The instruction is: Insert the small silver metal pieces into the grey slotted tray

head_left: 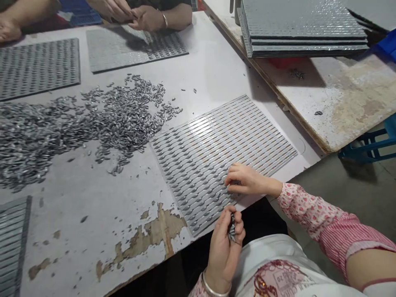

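Observation:
My left hand (224,247) is curled around a small bunch of grey spindle-shaped metal pieces (232,231), just off the table's front edge. Over the front part of a ridged grey sheet (238,132) hovers my right hand (246,180), its fingers bent together; whatever they pinch is too small to make out. Similar spindle-shaped pieces (182,165) lie in rows along the sheet's left portion, spaced between the raised ridges. Its right portion shows bare ridges and narrow brownish slots.
A large loose pile of the pieces (123,119) spreads across the table (102,214). Two filled sheets (40,66) lie opposite, near co-workers' hands (145,17). Stacked sheets (303,24) stand on a side table (349,99). A blue stool (368,144) is at right.

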`<state>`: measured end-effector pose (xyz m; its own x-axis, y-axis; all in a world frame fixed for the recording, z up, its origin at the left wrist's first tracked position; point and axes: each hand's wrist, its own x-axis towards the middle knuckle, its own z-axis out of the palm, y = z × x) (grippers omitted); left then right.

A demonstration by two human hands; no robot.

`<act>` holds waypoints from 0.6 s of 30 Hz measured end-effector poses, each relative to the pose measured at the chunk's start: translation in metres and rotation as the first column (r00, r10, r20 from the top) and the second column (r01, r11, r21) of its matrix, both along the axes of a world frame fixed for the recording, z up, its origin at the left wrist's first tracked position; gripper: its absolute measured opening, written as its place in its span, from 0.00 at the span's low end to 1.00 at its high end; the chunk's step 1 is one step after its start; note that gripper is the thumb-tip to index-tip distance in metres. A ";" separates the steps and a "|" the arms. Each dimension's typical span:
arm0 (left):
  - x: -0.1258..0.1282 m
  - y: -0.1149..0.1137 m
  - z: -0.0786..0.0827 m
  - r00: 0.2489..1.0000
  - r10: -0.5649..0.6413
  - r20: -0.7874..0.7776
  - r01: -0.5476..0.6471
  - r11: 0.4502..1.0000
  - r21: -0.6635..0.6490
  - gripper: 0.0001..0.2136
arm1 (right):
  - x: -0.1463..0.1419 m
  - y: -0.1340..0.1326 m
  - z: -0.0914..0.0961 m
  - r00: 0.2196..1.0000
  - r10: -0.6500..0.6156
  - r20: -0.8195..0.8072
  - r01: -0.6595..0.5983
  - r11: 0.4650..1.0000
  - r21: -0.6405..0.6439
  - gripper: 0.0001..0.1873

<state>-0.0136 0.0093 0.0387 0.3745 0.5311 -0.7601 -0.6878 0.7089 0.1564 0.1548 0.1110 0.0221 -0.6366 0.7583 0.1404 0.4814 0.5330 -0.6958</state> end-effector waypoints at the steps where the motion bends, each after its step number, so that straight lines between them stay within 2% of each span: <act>1: 0.000 -0.002 -0.001 1.000 -0.004 -0.027 0.004 1.000 -0.014 0.07 | -0.005 -0.001 -0.002 0.999 0.028 0.037 -0.029 0.999 0.023 0.06; 4: 0.002 -0.005 -0.003 0.996 -0.022 -0.083 0.019 0.999 -0.030 0.10 | -0.019 -0.004 -0.005 0.987 0.071 0.145 -0.085 0.992 0.091 0.05; 11: 0.000 -0.010 -0.012 0.998 0.005 -0.063 -0.007 0.999 -0.041 0.05 | -0.040 -0.004 -0.006 0.936 0.055 0.347 -0.126 0.974 0.186 0.05; 13: 0.000 -0.010 -0.013 0.997 0.002 -0.080 -0.005 1.000 -0.031 0.05 | -0.038 -0.002 -0.003 0.948 0.068 0.311 -0.129 0.975 0.180 0.07; 15: -0.001 -0.010 -0.014 0.995 0.007 -0.097 -0.007 1.000 0.007 0.06 | -0.030 0.002 0.000 0.982 0.049 0.185 -0.075 0.988 0.134 0.06; 18: -0.001 -0.007 -0.014 0.994 0.026 -0.105 -0.021 0.999 0.047 0.07 | -0.008 0.013 0.003 0.993 -0.114 -0.027 0.114 0.993 -0.004 0.04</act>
<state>-0.0145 0.0021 0.0245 0.2806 0.5740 -0.7693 -0.6820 0.6832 0.2610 0.1471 0.1239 0.0253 -0.5421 0.8260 0.1543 0.5197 0.4739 -0.7108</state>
